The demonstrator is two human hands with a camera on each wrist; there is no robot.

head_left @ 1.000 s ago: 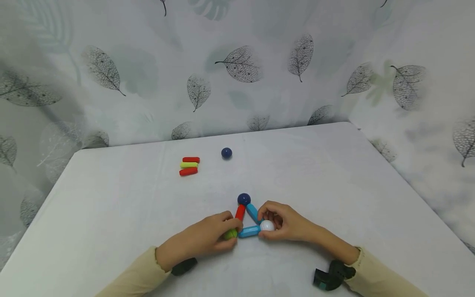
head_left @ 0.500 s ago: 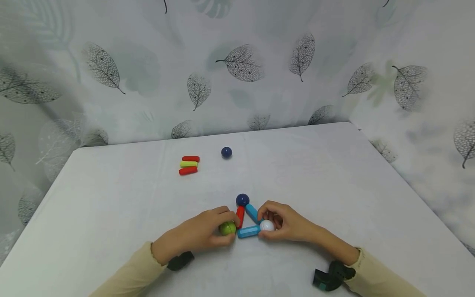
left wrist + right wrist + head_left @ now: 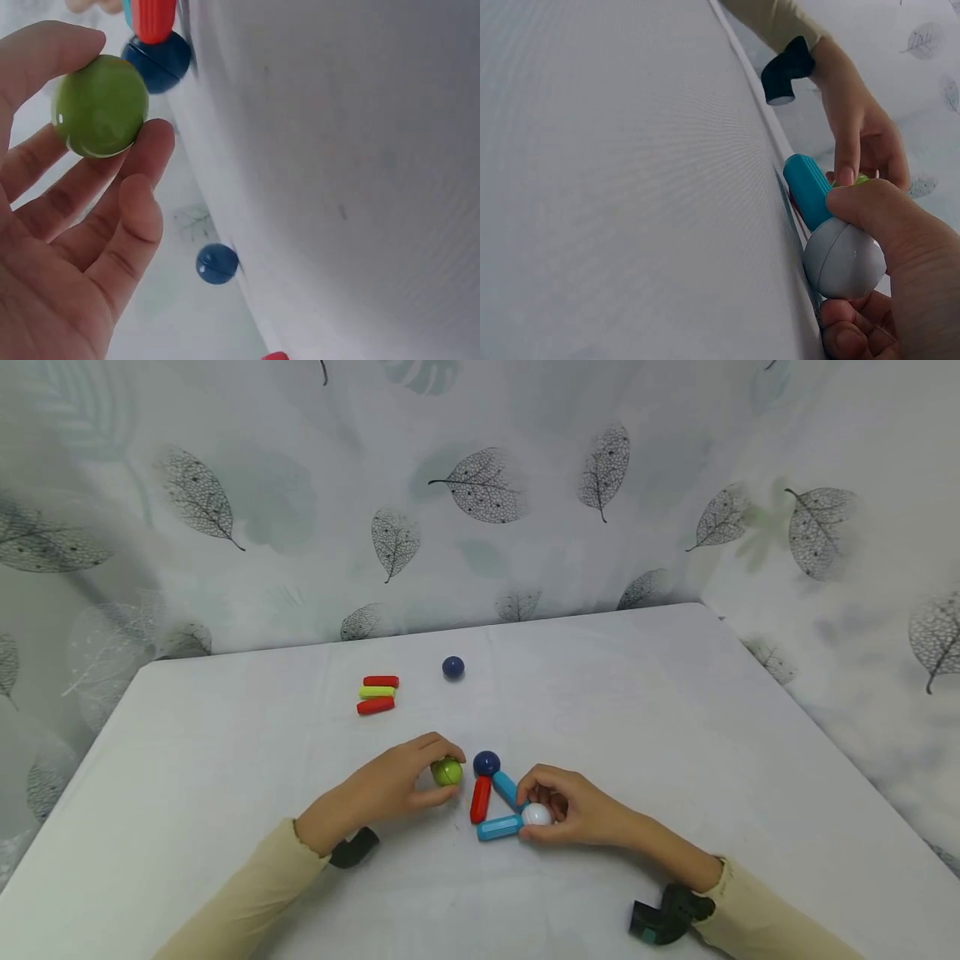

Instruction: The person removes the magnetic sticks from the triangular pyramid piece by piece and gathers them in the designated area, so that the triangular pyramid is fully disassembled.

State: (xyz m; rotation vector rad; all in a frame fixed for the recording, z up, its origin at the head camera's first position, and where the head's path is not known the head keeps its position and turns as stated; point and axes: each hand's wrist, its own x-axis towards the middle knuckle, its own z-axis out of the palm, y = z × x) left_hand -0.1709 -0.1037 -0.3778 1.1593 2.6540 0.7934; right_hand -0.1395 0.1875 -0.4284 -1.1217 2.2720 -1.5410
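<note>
My left hand point(image 3: 393, 783) pinches a green ball point(image 3: 101, 106) between thumb and fingers, apart from the other pieces and left of them. My right hand point(image 3: 581, 806) grips a white ball point(image 3: 844, 259) at the table surface. Two blue rods run from the white ball: one rod point(image 3: 499, 827) points left, the other rod point(image 3: 506, 789) leads up to a dark blue ball point(image 3: 486, 763). A red rod point(image 3: 480, 800) extends from that dark blue ball toward me, its near end close to the left-pointing blue rod.
Farther back on the white table point(image 3: 637, 693) lie a red rod point(image 3: 381, 681), a yellow-green rod point(image 3: 377, 692) and another red rod point(image 3: 376, 705), side by side. A second dark blue ball point(image 3: 453, 667) sits right of them. Leaf-patterned cloth point(image 3: 487, 485) hangs behind.
My left hand has pulled the green ball off the corner between the red and blue rods and moved it left and away from me. My right hand stays on the white ball.
</note>
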